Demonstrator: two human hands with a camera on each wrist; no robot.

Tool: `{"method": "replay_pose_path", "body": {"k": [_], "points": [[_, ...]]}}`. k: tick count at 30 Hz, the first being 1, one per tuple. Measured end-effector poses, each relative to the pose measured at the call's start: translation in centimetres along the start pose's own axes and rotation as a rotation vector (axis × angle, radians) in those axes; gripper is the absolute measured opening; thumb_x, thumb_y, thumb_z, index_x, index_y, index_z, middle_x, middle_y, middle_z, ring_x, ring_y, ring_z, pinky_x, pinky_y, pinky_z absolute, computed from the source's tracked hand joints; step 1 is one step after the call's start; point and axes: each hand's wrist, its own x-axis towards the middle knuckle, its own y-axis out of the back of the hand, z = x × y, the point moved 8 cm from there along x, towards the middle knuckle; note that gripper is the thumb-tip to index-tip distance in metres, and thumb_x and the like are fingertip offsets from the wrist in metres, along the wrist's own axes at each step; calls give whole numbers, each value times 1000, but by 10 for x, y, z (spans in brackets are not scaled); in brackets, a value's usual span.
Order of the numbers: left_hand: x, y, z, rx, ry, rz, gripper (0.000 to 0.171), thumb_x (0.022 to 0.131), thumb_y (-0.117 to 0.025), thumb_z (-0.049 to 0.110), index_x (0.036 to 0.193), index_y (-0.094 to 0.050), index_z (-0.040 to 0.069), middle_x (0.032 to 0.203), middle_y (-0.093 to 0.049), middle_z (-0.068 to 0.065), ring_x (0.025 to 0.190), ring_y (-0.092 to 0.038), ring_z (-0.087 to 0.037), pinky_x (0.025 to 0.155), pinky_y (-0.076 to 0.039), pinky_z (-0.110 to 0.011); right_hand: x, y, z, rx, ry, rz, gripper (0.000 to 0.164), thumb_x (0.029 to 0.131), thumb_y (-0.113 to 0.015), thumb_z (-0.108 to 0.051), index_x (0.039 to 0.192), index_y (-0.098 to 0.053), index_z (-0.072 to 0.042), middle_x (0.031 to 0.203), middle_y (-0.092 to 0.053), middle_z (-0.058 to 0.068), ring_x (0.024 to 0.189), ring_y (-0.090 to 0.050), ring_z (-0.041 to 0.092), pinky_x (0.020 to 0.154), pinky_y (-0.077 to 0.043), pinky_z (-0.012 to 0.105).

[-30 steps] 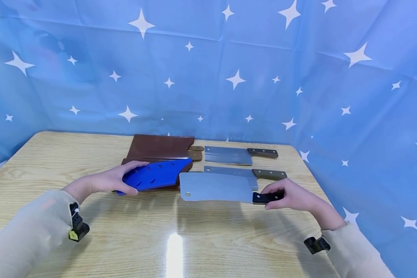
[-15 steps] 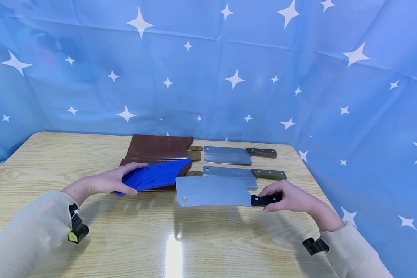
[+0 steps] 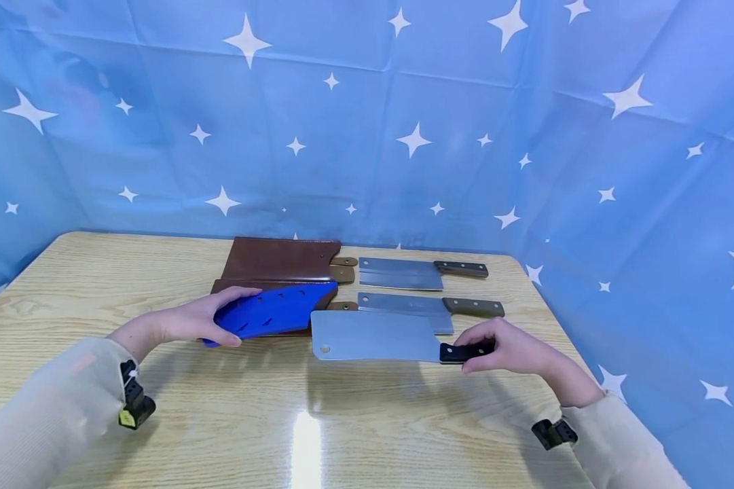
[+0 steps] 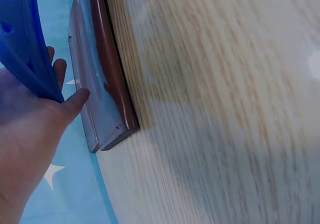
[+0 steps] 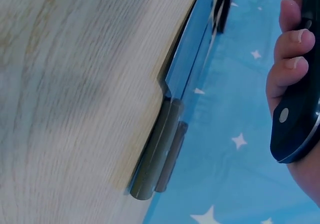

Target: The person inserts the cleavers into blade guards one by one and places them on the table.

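In the head view, my left hand point(image 3: 189, 320) holds a blue knife sheath point(image 3: 281, 311) with small triangular cutouts by its left end, thumb at the near edge and fingers at the far edge. My right hand point(image 3: 513, 348) grips the black riveted handle of a cleaver point(image 3: 373, 336). Its broad blade points left, and the blade's left end sits right by the sheath's lower right end, overlapping it slightly in this view. In the right wrist view, curled fingers wrap the black handle point(image 5: 295, 104). The left wrist view shows the sheath point(image 4: 25, 49) raised above the table.
Two brown leather sheaths point(image 3: 281, 258) with tan straps lie behind the blue sheath, the nearer one partly covered. Right of them lie a dark-handled cleaver point(image 3: 400, 273) and an olive-handled cleaver point(image 3: 473, 307). A blue star-patterned curtain point(image 3: 354, 122) hangs behind the wooden table point(image 3: 220, 421).
The cleaver in my right hand has shifted slightly left and nearer to me, its blade uncovering a tan strap behind it. The blue sheath has dipped very slightly.
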Motion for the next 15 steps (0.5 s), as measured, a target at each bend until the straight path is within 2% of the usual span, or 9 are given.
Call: {"method": "replay_pose_path", "body": {"k": [9, 15], "points": [[-3, 0, 6, 21, -19, -14, 87, 79, -69, 28, 148, -18, 13, 151, -11, -23, 135, -17, -49, 99, -28, -62, -2, -1, -3, 50, 59, -21, 19, 82, -68, -12, 101, -69, -8, 93, -69, 7, 70, -54, -4, 59, -48, 22], [-3, 0, 7, 40, -35, -21, 87, 78, -68, 28, 148, -18, 12, 150, -14, -23, 133, -21, -48, 98, -31, -57, -3, -2, -5, 48, 89, -33, 19, 82, -69, -14, 100, -69, -9, 90, -70, 7, 71, -54, -4, 59, -48, 22]]}}
